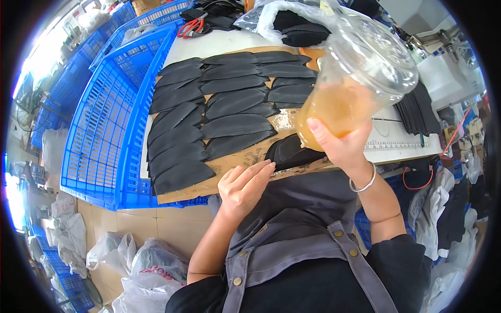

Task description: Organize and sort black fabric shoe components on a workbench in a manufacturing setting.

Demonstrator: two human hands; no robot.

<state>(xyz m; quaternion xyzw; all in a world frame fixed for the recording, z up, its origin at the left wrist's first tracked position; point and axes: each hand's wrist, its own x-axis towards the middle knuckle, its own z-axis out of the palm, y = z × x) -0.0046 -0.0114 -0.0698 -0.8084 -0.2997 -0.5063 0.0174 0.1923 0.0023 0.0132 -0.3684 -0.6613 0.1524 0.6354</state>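
Cluttered workroom, its white table [209,41] bearing a cardboard sheet [237,163] covered in overlapping rows of black leaf-shaped pieces [235,99]. From where I stand, the person's right hand [347,143] grips a clear bottle [373,55], tilted low end toward the table, amber liquid [334,109] gathered there. Just left of that hand lies a dark stack [287,151]. Further left, the left hand [244,189] has its fingers together at the cardboard's near edge; whether they pinch anything, I cannot tell. Beyond the right hand, an open plastic bag [264,30] holds more black pieces [300,35]; well left of the left hand stands a blue slatted crate [138,156].
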